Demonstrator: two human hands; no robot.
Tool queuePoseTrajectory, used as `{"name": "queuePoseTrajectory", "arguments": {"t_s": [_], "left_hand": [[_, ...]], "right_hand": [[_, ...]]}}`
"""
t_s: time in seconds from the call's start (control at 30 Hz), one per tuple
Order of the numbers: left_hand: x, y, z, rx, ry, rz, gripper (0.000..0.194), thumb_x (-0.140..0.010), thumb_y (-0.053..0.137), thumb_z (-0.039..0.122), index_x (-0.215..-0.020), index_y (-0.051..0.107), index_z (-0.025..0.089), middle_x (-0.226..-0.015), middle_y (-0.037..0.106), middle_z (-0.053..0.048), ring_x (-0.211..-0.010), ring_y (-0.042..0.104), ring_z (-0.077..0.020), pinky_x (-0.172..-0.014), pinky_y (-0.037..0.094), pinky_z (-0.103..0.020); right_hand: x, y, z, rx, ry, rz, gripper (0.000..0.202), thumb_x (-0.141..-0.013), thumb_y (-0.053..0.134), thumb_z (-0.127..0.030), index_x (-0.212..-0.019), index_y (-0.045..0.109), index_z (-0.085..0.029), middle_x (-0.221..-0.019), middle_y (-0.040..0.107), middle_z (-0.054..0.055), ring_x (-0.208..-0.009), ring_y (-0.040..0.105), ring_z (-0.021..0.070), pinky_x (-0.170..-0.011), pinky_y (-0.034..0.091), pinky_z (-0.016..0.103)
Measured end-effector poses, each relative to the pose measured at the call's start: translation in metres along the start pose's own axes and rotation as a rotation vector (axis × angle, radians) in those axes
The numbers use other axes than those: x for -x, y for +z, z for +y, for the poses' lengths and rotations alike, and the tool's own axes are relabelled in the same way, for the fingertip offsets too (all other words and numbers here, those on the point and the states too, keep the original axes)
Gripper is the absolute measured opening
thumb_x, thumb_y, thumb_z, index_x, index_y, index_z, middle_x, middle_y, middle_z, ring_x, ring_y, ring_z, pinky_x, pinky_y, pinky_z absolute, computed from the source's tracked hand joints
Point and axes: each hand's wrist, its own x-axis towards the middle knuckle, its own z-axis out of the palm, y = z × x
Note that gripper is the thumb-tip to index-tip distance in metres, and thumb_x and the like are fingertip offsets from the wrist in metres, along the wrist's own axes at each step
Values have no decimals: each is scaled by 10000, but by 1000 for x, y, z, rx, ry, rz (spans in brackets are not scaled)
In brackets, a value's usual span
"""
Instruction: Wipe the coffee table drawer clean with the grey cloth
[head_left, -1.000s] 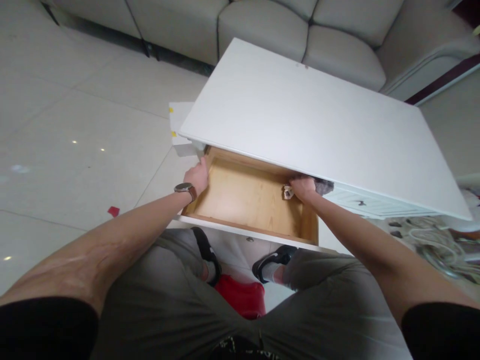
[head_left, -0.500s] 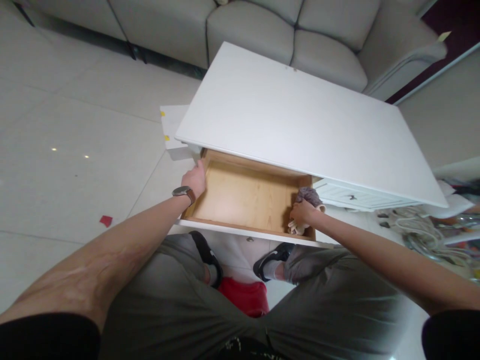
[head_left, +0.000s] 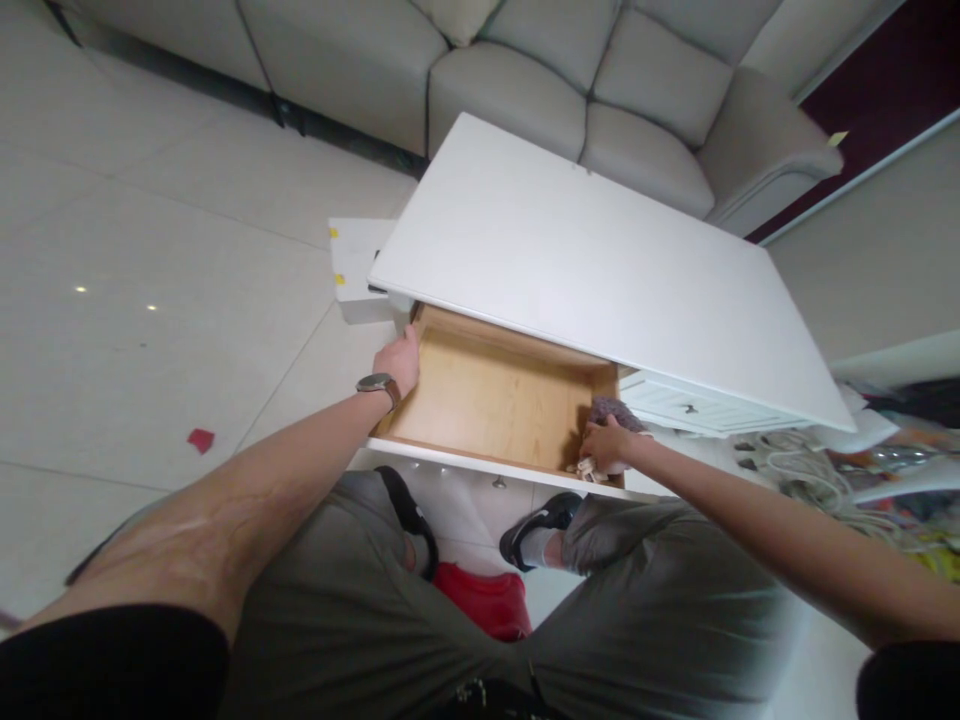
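A pale wooden drawer [head_left: 495, 395] stands pulled out of a white coffee table [head_left: 592, 250]. At its left end my left hand [head_left: 397, 362], with a watch [head_left: 379, 385] on the wrist, is closed around the drawer's side wall. My right hand [head_left: 606, 443] reaches to the drawer's right end, where its fingers close on a bunched, fuzzy grey cloth [head_left: 616, 412]. Beige material [head_left: 586, 468] pokes out below those fingers; whether it belongs to the cloth I cannot tell. The drawer's white front, with a small knob [head_left: 499, 482], faces my legs.
A grey sofa [head_left: 510, 85] runs behind the table. To the left a white box [head_left: 356, 262] sits on the tiled floor, and a red scrap [head_left: 200, 440] lies nearer. Between my feet is a red object [head_left: 484, 600]. Cables [head_left: 795, 470] and clutter lie at the right.
The view has shifted slightly, so the table appears a little lower. My right hand stays on the grey cloth at the drawer's right end, and my left hand still grips the side wall.
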Motion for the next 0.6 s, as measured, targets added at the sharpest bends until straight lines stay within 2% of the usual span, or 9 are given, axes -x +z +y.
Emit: {"name": "queuePoseTrajectory", "arguments": {"t_s": [0.07,0.17,0.2,0.27,0.37,0.43,0.6], "left_hand": [[0,0,0,1,2,5,513,-883,486,133,-1388,394,109,-1121,699,-209,-1020,706,-315,-868,547,-393],[1,0,1,-4,-2,7,477,-895,462,122,-1368,407,112,-1102,703,-206,-1016,708,-311,-869,547,-390],[1,-1,0,-6,-3,7,471,-898,459,122,-1366,407,113,-1100,704,-207,-1016,709,-312,-869,548,-392],[0,-1,0,-3,-1,5,469,-899,459,126,-1365,405,114,-1099,704,-209,-1016,709,-316,-867,548,-397],[-1,0,-1,9,3,0,474,-903,459,132,-1374,404,114,-1107,699,-216,-1020,708,-318,-864,547,-401],[-1,1,-2,15,3,1,483,-902,464,136,-1381,403,117,-1115,696,-217,-1022,707,-316,-865,546,-400],[-2,3,-1,-4,-14,13,486,-890,457,126,-1374,406,113,-1093,704,-211,-1010,707,-323,-862,547,-408]], "right_hand": [[2,-3,4,11,45,110,368,-747,604,-124,-1030,777,-281,-1106,743,94,-1160,505,306,-988,300,538],[7,-11,21,81,187,371,346,-825,543,-109,-1079,763,-193,-1133,723,175,-1183,458,328,-960,291,503],[8,-12,24,95,216,409,338,-837,536,-108,-1078,762,-179,-1127,719,191,-1194,446,337,-955,288,499],[8,-10,21,84,195,353,298,-828,570,-125,-1029,776,-203,-1066,727,177,-1183,464,337,-960,286,494],[5,-4,6,13,35,127,200,-748,675,-174,-894,787,-254,-968,735,111,-1124,536,306,-977,296,481],[3,-4,1,-4,-4,88,187,-743,687,-187,-891,784,-248,-978,735,102,-1109,551,297,-975,304,471],[3,-14,12,97,225,376,300,-849,552,-95,-1068,746,-160,-1113,708,197,-1195,489,343,-971,304,508]]}}
